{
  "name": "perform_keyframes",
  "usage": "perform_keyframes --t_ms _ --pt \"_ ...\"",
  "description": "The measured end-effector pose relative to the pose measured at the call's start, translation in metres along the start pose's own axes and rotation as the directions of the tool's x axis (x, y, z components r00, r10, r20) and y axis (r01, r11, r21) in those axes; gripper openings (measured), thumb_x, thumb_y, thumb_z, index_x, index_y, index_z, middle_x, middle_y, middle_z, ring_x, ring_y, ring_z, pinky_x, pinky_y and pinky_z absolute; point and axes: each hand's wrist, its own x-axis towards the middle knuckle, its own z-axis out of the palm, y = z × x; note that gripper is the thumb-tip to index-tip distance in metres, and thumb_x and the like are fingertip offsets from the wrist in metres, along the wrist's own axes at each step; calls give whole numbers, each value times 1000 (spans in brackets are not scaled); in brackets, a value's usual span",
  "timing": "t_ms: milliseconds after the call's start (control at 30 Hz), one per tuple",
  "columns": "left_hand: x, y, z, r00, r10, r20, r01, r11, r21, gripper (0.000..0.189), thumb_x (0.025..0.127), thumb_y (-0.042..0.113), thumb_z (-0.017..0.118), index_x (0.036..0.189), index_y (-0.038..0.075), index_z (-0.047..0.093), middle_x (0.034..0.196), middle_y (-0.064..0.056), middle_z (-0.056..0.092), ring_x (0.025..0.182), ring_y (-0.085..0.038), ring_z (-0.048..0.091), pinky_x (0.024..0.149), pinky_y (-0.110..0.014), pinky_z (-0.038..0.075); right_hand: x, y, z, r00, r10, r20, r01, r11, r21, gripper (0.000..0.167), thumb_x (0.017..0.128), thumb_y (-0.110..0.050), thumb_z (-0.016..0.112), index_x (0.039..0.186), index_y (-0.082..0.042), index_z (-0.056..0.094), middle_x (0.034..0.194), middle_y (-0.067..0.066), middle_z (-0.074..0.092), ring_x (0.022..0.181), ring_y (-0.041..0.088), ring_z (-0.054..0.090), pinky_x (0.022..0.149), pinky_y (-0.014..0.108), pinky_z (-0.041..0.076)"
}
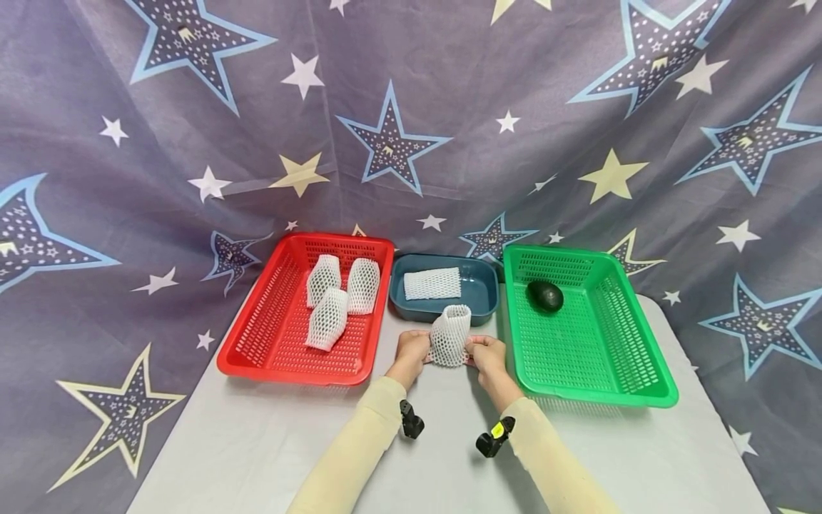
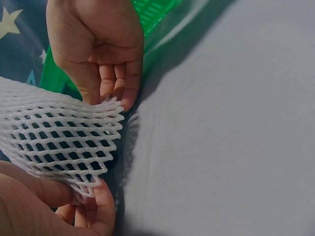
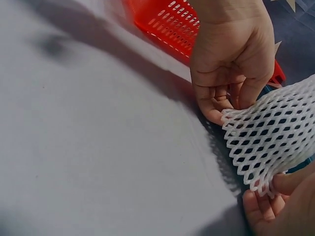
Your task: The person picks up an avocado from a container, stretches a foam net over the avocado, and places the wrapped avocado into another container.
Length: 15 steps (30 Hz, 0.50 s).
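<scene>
A white foam net sleeve (image 1: 450, 335) stands over the table in the middle of the head view, its narrower end up. My left hand (image 1: 412, 348) pinches the lower left edge of its mouth between thumb and fingers. Opposite it, my right hand (image 1: 486, 353) pinches the lower right edge. Both wrist views show the mesh (image 2: 59, 135) stretched between the two hands, with dark gaps; whether anything sits inside, I cannot tell. Behind the hands, a flat white foam net (image 1: 433, 283) lies in a dark blue basin (image 1: 484, 303).
Left stands a red basket (image 1: 257, 368) with three bulging net sleeves (image 1: 328, 319), dark contents showing through the mesh. Right stands a green basket (image 1: 594, 343) holding one dark avocado (image 1: 545, 295). A star-patterned cloth (image 1: 385, 207) hangs behind the pale table (image 1: 257, 450).
</scene>
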Motion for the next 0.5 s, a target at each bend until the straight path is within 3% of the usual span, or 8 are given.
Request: perform_keyframes --t_ms 233,500 --pt "1 1 4 1000 -2 -31 4 996 84 16 89 -2 59 96 -5 72 88 -7 62 56 -9 49 47 -19 46 6 6 0 999 -39 -17 39 999 -28 6 89 10 59 92 8 63 73 1 55 63 10 56 57 23 53" --pt "-1 -1 4 998 55 -42 -46 981 188 23 84 -5 54 95 -4 74 90 -10 68 54 -10 47 45 -17 41 4 6 1 995 -94 -31 94 996 -5 11 89 11 60 83 2 64 66 -1 56 59 8 55 53 22 51"
